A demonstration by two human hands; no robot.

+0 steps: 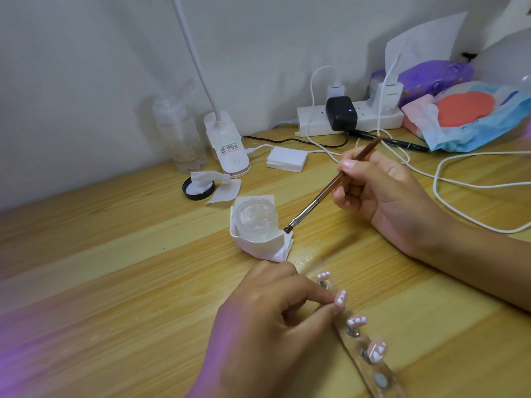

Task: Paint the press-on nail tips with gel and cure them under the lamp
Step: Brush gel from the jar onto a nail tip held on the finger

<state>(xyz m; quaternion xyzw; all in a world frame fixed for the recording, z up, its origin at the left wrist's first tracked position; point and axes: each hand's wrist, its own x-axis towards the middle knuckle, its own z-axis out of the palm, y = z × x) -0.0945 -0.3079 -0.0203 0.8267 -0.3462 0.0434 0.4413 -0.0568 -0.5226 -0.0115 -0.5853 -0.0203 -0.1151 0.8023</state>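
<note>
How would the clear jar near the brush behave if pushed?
The jar looks squat and thick-walled, so it is probably heavy for its size and hard to tip. The tissue wrapped round it likely lets it slide on the table.

Lamp base label (230, 147), charger print (390, 94), blue pack print (471, 123): all unreadable.

- Bench (115, 254): pale wood grain, smooth, slight sheen.
- Jar (256, 218), centre: clear glass, paper-wrapped.
- Brush (330, 188): brown wooden handle, shiny metal collar.
- Nail tips (356, 321), lower right: glossy.
</note>
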